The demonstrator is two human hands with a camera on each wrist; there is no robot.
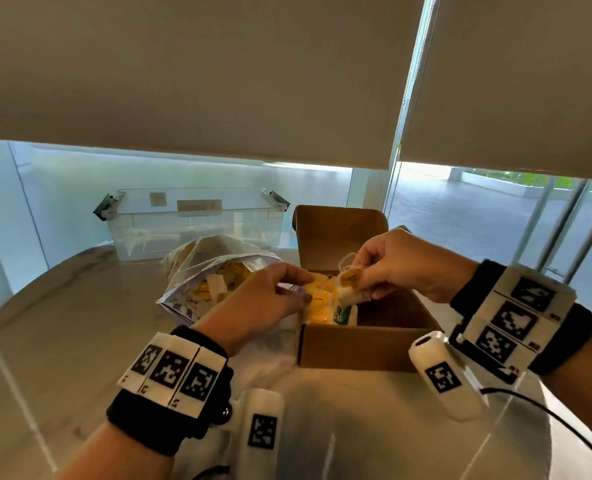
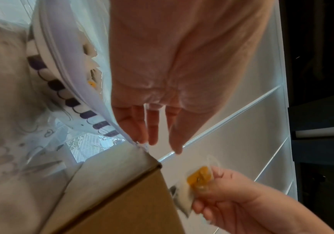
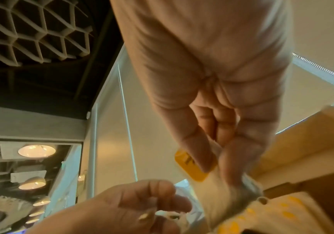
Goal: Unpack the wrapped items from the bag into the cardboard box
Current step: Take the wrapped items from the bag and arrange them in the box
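A clear zip bag [image 1: 197,268] with purple print lies open on the table, with yellow-tagged wrapped tea bags inside. To its right stands the open cardboard box [image 1: 356,348], holding several yellow wrapped items [image 1: 322,303] and a green-labelled packet [image 1: 344,313]. My right hand [image 1: 360,282] pinches one wrapped tea bag [image 1: 348,277] with a yellow tag [image 2: 199,177] and a string, over the box's left side. My left hand [image 1: 305,289] hovers between bag and box with fingers [image 2: 152,126] straight and nothing in them, close to the box corner [image 2: 152,163].
A clear plastic bin [image 1: 194,220] with latches stands behind the bag at the table's far edge. The box's lid flap [image 1: 339,230] stands upright at the back. The round marble table [image 1: 80,341] extends left and toward me. Windows with lowered blinds lie beyond.
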